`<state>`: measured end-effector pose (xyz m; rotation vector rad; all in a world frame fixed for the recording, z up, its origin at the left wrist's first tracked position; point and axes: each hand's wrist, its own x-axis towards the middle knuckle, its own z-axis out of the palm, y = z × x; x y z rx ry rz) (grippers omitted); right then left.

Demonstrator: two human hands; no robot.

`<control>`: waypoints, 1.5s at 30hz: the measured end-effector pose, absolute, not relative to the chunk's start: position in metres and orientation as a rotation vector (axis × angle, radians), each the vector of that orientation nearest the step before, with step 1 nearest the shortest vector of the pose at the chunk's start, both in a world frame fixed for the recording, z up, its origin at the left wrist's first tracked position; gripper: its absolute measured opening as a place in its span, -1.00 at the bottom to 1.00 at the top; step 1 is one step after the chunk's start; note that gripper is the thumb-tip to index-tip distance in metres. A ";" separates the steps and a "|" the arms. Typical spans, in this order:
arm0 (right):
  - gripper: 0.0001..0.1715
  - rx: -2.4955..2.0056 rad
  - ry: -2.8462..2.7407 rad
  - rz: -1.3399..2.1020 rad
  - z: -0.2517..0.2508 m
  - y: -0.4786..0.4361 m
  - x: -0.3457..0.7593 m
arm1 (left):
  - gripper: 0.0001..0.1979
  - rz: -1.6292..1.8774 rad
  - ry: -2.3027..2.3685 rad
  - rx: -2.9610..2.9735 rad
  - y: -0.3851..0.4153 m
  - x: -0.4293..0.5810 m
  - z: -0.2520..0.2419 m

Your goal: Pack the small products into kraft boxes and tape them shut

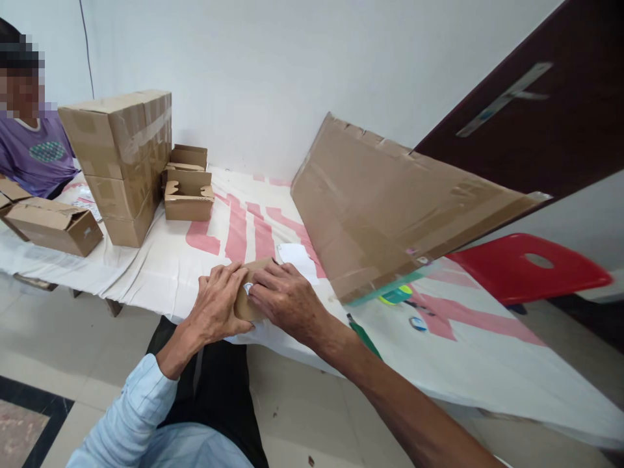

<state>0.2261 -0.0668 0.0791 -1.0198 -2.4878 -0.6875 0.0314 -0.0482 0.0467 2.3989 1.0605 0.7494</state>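
Note:
A small brown cardboard box (246, 309) sits at the near edge of the table, between my two hands. My left hand (219, 302) grips it from the left side, thumb along the near edge and fingers over the top. On its face shows a small white sticker (248, 288) with a dark print. My right hand (287, 300) is closed, its fingertips pinched at the sticker's edge and pressed against the box. Part of the box is hidden behind my right fingers. Just beyond it lies a sheet of white paper (298, 260).
Stacked taped boxes (117, 169) stand left, with open small boxes (189, 207) beside them. A large cardboard panel (375, 208) leans at right. Near it lie a green-handled tool (364, 338) and a tape roll (418, 324). A red stool (526, 266) and another person (36, 156) flank the table.

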 end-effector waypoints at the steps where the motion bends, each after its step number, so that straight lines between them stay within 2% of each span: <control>1: -0.72 -1.010 -2.489 -0.685 0.078 -0.066 0.226 | -0.03 0.750 1.060 2.406 -0.048 0.032 0.047; 11: -0.66 -1.009 -2.393 -0.672 0.073 -0.061 0.224 | -0.06 0.751 1.050 2.441 -0.049 0.035 0.047; 21: -0.70 -1.090 -2.253 -0.372 0.070 -0.059 0.235 | -0.11 0.747 1.051 2.457 -0.049 0.040 0.048; 25: -0.71 -1.117 -2.071 -0.103 0.079 -0.063 0.232 | -0.09 0.748 1.047 2.438 -0.049 0.042 0.050; 29: -0.68 -1.212 -1.690 0.339 0.094 -0.070 0.230 | -0.05 0.794 0.988 2.386 -0.042 0.029 0.044; 33: -0.52 -1.181 -1.378 0.729 0.099 -0.078 0.232 | 0.04 0.881 0.951 2.231 -0.015 -0.013 0.012; 36: -0.46 -1.130 -1.303 0.887 0.093 -0.086 0.234 | 0.03 0.838 1.082 2.080 0.008 -0.048 -0.017; 39: -0.48 -1.069 -1.267 0.957 0.085 -0.094 0.231 | -0.06 0.791 1.297 2.027 0.012 -0.067 -0.027; 41: -0.53 -1.029 -1.281 0.938 0.081 -0.099 0.227 | -0.16 0.916 1.416 2.062 0.000 -0.067 -0.018; 43: -0.59 -1.006 -1.351 0.822 0.079 -0.106 0.223 | -0.39 1.172 1.494 2.076 -0.020 -0.057 0.000; 45: -0.68 -0.971 -1.461 0.616 0.080 -0.113 0.219 | -0.73 1.361 1.463 1.973 -0.042 -0.040 0.022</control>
